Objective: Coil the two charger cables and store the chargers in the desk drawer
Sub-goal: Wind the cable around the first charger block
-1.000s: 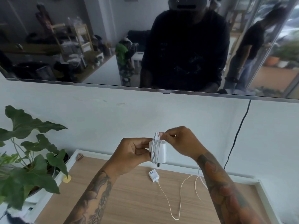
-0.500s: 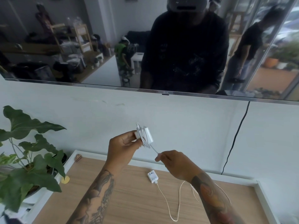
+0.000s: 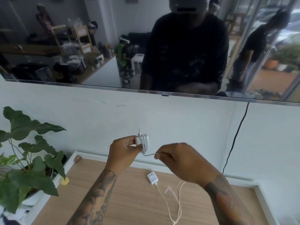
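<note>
Since the earlier frame we are bringing our right hand (image 3: 183, 163) up from below to beside the white charger (image 3: 142, 141), shortening the free run of cable. We are holding this charger above the worktop (image 3: 123, 200), near the wall, in our left hand (image 3: 121, 153), whose fingers are curled round its block. Our right fingers are pinching the grey cable tail (image 3: 150, 154) just beside the wound loops. To wrap well, we are judging that each turn should lie snug beside the last, under light tension, with the end tucked in. The second charger (image 3: 152, 177) is lying on the worktop, its pale cable (image 3: 170, 207) trailing loose toward us, uncoiled. A potted plant (image 3: 27, 159) is standing at left, a dark screen (image 3: 146, 46) above.
</note>
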